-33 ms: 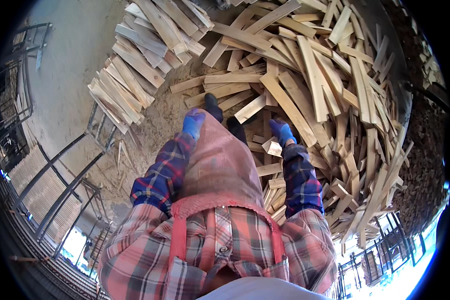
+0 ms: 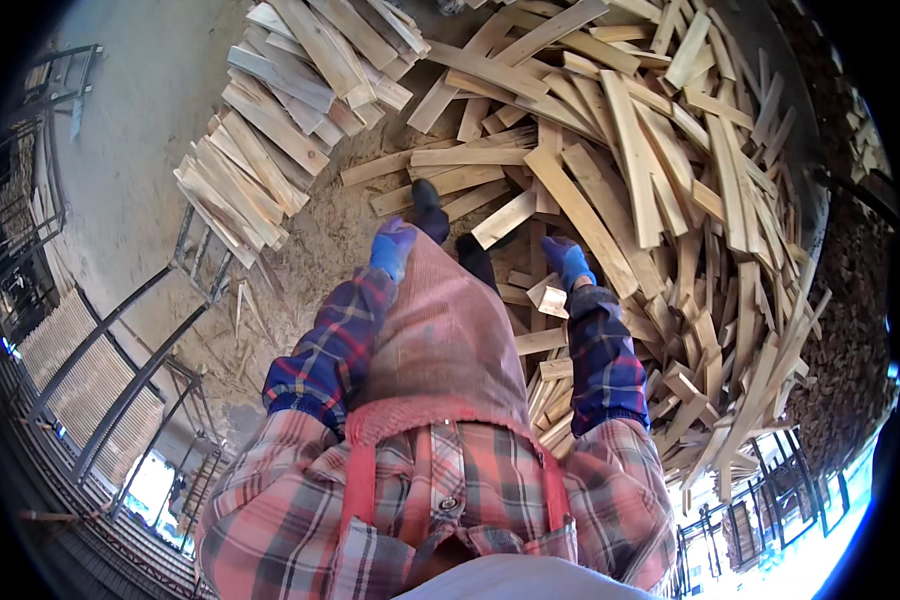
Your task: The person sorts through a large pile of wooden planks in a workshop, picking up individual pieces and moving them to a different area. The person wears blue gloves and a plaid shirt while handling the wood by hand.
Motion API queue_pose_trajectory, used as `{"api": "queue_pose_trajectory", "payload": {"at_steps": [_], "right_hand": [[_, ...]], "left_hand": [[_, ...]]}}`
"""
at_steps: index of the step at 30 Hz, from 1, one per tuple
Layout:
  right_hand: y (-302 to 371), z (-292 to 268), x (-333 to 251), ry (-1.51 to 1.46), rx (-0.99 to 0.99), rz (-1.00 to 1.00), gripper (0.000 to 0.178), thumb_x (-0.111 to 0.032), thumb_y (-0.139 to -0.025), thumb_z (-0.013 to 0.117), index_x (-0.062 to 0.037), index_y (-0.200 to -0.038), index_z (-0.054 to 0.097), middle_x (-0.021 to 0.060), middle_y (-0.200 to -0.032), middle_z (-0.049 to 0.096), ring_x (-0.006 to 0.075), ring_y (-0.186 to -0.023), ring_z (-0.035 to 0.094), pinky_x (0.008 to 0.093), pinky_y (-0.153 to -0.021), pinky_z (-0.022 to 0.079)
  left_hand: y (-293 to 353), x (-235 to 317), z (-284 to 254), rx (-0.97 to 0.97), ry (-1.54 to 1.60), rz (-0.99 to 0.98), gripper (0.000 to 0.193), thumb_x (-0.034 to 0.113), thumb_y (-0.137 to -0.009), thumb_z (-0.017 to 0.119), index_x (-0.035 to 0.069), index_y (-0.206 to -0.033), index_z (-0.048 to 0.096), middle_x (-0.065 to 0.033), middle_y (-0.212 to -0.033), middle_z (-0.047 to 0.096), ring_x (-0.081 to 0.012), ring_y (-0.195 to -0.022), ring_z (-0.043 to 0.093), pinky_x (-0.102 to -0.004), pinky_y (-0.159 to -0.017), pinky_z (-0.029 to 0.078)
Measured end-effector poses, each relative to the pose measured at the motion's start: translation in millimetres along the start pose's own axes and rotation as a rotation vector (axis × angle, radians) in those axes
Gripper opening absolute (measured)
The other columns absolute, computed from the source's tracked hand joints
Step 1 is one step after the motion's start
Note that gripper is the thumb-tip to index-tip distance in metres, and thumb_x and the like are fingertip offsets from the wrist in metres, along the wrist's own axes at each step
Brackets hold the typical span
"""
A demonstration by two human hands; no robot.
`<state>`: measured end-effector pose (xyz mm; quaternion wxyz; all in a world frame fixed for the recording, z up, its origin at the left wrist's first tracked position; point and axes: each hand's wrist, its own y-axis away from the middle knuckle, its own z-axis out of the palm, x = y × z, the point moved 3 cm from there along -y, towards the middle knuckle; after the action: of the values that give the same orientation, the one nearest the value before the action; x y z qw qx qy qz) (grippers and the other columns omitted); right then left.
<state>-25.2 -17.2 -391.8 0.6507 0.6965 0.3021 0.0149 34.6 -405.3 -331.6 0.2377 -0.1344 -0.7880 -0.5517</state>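
My left hand (image 2: 392,248), in a blue and purple glove, is at the far left edge of a reddish-brown apron (image 2: 445,330). Its fingers look bent against the cloth, and I cannot see what is in them. Over the plank pile (image 2: 690,290), to the right of the apron, my right hand (image 2: 567,260) reaches down in a matching glove. Those fingers look curled too, with their grip hidden. A short wooden block (image 2: 550,298) lies just below it, and a pale plank (image 2: 505,220) slants to its left. Dark plaid sleeves cover both forearms.
Rows of stacked boards (image 2: 270,140) stand on the concrete floor at the far left. Dark shoes (image 2: 428,205) show beyond the apron. A metal frame (image 2: 130,340) and a slatted stack (image 2: 90,370) are at the left. Scraps (image 2: 245,315) litter the ground.
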Motion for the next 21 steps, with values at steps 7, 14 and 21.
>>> {"api": "queue_pose_trajectory", "payload": {"at_steps": [7, 14, 21], "right_hand": [[-212.3, -8.5, -33.7, 0.112, 0.281, -0.313, 0.032, -0.032, -0.083, 0.070, -0.0048, -0.101, 0.068, 0.0124, -0.087, 0.067, 0.0225, -0.075, 0.062, 0.0362, -0.067, 0.049], [-318.7, -22.0, -198.1, 0.886, 0.811, -0.827, 0.074, -0.054, -0.074, 0.069, -0.0097, -0.130, 0.050, 0.0175, -0.127, 0.055, 0.0362, -0.116, 0.053, 0.0462, -0.094, 0.045], [-372.3, 11.2, -230.2, 1.342, 0.741, -0.453, 0.096, -0.068, -0.071, 0.066, -0.0119, -0.143, 0.039, 0.0217, -0.144, 0.040, 0.0381, -0.135, 0.035, 0.0414, -0.109, 0.033]], "left_hand": [[-202.9, -46.0, 71.8, -0.406, 0.059, 0.091, 0.069, 0.034, -0.083, 0.071, -0.003, -0.135, 0.044, -0.0163, -0.130, 0.055, -0.0227, -0.109, 0.056, -0.0358, -0.085, 0.048], [-419.6, 36.7, 98.8, 0.128, -0.741, 0.554, 0.084, 0.045, -0.070, 0.079, 0.002, -0.133, 0.043, -0.0261, -0.122, 0.057, -0.0407, -0.112, 0.057, -0.0455, -0.090, 0.049], [-471.6, 50.7, 139.4, 0.149, -1.282, 0.498, 0.100, 0.047, -0.069, 0.078, 0.004, -0.144, 0.028, -0.0259, -0.135, 0.046, -0.0408, -0.121, 0.049, -0.0489, -0.098, 0.043]]}}
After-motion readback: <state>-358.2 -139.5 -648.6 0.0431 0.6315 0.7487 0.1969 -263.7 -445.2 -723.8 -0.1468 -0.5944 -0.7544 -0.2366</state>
